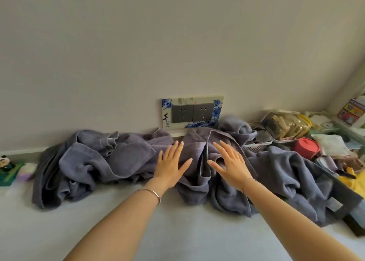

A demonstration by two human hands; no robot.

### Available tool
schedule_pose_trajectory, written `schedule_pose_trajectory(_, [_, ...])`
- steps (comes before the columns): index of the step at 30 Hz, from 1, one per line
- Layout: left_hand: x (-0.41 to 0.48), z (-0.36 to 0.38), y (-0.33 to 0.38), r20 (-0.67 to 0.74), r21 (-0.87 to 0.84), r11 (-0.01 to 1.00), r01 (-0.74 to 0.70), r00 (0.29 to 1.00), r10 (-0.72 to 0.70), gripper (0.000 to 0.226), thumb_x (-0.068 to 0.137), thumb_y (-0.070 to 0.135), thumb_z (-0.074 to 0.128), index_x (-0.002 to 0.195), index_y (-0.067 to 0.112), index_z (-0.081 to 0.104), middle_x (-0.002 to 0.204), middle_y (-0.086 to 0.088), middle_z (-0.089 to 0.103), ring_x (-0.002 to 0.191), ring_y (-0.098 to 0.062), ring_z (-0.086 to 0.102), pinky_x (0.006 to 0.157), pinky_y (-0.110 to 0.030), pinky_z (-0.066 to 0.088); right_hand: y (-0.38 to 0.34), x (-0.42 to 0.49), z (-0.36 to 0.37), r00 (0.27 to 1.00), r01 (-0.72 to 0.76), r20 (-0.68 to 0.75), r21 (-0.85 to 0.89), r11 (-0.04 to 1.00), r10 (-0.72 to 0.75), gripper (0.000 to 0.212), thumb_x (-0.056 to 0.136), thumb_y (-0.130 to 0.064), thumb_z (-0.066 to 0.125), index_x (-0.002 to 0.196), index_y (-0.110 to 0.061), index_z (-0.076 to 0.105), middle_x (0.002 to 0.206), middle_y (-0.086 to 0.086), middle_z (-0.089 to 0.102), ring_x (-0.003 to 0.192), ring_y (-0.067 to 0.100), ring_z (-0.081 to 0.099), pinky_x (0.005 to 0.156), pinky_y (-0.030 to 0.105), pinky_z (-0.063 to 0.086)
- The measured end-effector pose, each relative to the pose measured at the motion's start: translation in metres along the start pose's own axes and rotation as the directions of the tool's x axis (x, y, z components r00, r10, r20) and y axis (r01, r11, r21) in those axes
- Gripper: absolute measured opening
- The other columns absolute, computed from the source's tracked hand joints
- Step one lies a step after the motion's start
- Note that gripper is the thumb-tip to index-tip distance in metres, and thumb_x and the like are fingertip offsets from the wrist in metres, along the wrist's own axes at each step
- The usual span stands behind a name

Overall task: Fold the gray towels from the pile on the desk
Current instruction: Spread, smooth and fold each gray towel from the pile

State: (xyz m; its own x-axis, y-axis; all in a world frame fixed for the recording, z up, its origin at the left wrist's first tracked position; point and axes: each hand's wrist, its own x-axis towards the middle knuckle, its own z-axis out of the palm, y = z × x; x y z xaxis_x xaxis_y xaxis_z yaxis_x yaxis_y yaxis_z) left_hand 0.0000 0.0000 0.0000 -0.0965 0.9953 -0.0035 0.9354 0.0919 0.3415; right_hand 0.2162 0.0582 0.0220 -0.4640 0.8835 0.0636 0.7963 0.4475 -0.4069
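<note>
A crumpled pile of gray towels (110, 162) stretches along the back of the pale desk (177, 231), against the wall. My left hand (170, 165) lies flat over the middle of the pile, fingers straight and spread. My right hand (230, 163) is also flat with spread fingers, over a bunched fold just right of the left hand. Neither hand holds any cloth. More gray towel (286, 181) spills to the right and down toward the desk's front.
A wall socket panel (192, 112) with blue decoration sits behind the pile. At the right are a white basket (256, 145), a bagged snack pack (286, 124), a red round container (306, 147) and a dark box (353, 215). A panda figure (7, 165) stands far left.
</note>
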Motion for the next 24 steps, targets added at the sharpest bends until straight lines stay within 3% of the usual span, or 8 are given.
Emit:
schedule_pose_trajectory(3, [0.014,0.010,0.006,0.005,-0.138,0.990,0.019,1.000,-0.018,0.066,0.094,0.057,0.018,0.150,0.029,-0.004,0.159,0.005,-0.004,0.146,-0.015,-0.003,0.118,-0.044,-0.002,0.000,0.000,0.017,0.990,0.095,0.106,-0.029,0.995,-0.092,0.080,0.076,-0.081,0.018,0.145,-0.041,0.025,0.156,-0.010,0.016,0.145,0.016,0.009,0.119,0.039,0.008])
schedule_pose_trajectory(6, [0.031,0.021,0.007,0.024,-0.267,0.962,0.061,0.998,-0.056,0.064,0.095,0.055,0.021,0.150,0.026,0.005,0.159,0.004,0.005,0.146,-0.016,0.003,0.118,-0.044,0.003,0.008,-0.007,0.036,0.981,0.128,0.157,-0.062,0.990,-0.117,0.089,0.068,-0.085,0.013,0.143,-0.040,0.030,0.155,-0.011,0.020,0.144,0.016,0.013,0.119,0.037,0.008])
schedule_pose_trajectory(12, [0.050,0.031,0.005,0.076,-0.154,0.988,-0.020,0.997,0.032,0.061,0.095,0.050,0.037,0.147,0.021,0.024,0.154,-0.002,0.026,0.145,-0.021,0.009,0.117,-0.039,0.006,0.030,-0.021,0.053,0.967,0.096,0.242,-0.046,0.994,-0.082,0.095,0.067,-0.088,0.010,0.142,-0.034,0.034,0.149,-0.011,0.031,0.139,0.016,0.025,0.118,0.034,0.015])
schedule_pose_trajectory(15, [0.051,0.034,0.008,0.030,-0.190,0.981,-0.034,0.999,0.040,0.068,0.091,0.053,0.044,0.148,0.027,0.018,0.156,-0.002,0.020,0.144,-0.023,0.011,0.117,-0.041,0.008,0.031,-0.019,0.053,0.964,-0.025,0.265,0.087,0.996,0.001,0.068,0.083,-0.072,0.032,0.136,-0.031,0.047,0.144,-0.010,0.040,0.133,0.015,0.034,0.114,0.032,0.022])
schedule_pose_trajectory(17, [0.054,0.031,0.009,0.010,-0.193,0.980,-0.040,0.999,0.043,0.061,0.090,0.053,0.047,0.143,0.028,0.031,0.154,0.001,0.024,0.143,-0.023,0.014,0.116,-0.041,0.010,0.025,-0.011,0.049,0.965,-0.101,0.259,0.257,0.961,0.032,0.053,0.091,-0.060,0.039,0.119,-0.021,0.063,0.128,-0.005,0.056,0.122,0.015,0.047,0.109,0.033,0.031])
schedule_pose_trajectory(20, [0.060,0.026,0.012,-0.022,-0.165,0.984,-0.068,0.998,0.065,0.043,0.088,0.047,0.056,0.117,0.017,0.051,0.122,-0.001,0.058,0.124,-0.022,0.045,0.103,-0.030,0.026,0.018,0.005,0.042,0.975,-0.197,0.194,0.515,0.834,0.111,0.047,0.096,-0.048,0.041,0.094,-0.008,0.066,0.095,0.004,0.067,0.096,0.020,0.061,0.095,0.033,0.044])
schedule_pose_trajectory(22, [0.055,0.026,0.015,-0.033,-0.181,0.982,-0.057,0.998,0.052,0.043,0.086,0.046,0.059,0.114,0.014,0.050,0.098,0.000,0.067,0.101,-0.021,0.058,0.090,-0.029,0.034,0.016,0.012,0.039,0.971,-0.234,0.121,0.675,0.699,0.208,0.019,0.097,-0.028,0.049,0.092,-0.016,0.062,0.093,0.002,0.066,0.092,0.020,0.062,0.096,0.037,0.047])
schedule_pose_trajectory(24, [0.046,0.026,0.015,0.006,-0.209,0.977,-0.028,1.000,0.029,0.038,0.087,0.045,0.059,0.112,0.017,0.055,0.087,0.000,0.067,0.092,-0.022,0.060,0.085,-0.030,0.035,0.013,0.016,0.034,0.968,-0.223,0.096,0.754,0.617,0.233,0.009,0.095,-0.024,0.054,0.102,-0.022,0.058,0.099,-0.001,0.063,0.095,0.018,0.061,0.095,0.036,0.049])
